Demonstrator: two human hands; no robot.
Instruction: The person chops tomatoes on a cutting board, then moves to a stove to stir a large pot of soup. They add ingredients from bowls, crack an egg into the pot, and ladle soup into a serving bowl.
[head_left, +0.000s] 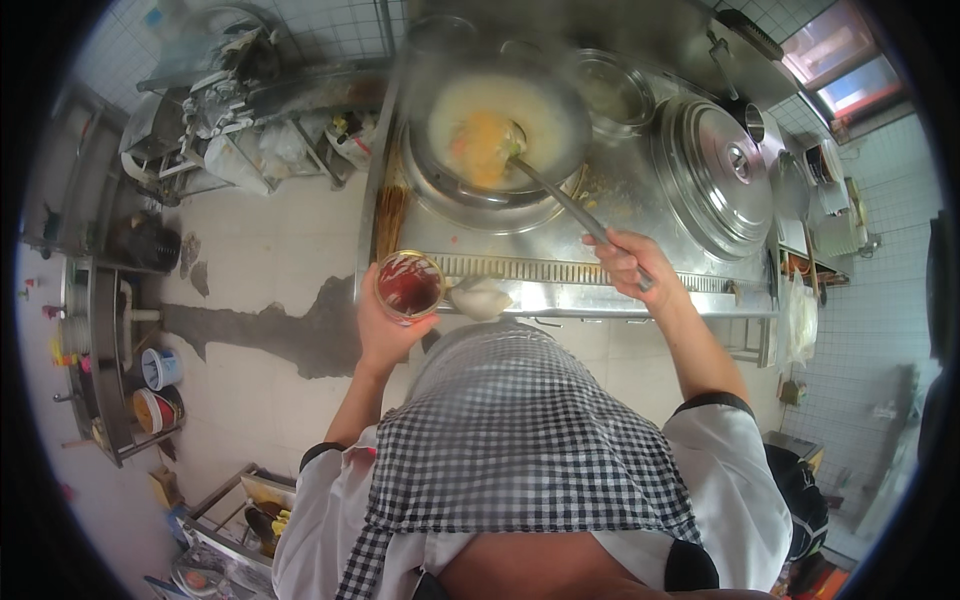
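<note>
My left hand holds an open tin can with red paste smeared inside, over the stove's front edge. In my right hand is the long metal handle of a ladle. The ladle's bowl rests in a large wok on the burner, among orange food pieces in cloudy, steaming liquid. A bit of green shows beside the bowl. Just right of the can, a pale rounded utensil or bowl lies at the stove's front rail; its kind is unclear.
Stacked metal lids stand on the steel stove top at right. Behind is a round metal pot. A bamboo wok brush lies along the left edge. Shelves and buckets stand at far left, across a stained floor.
</note>
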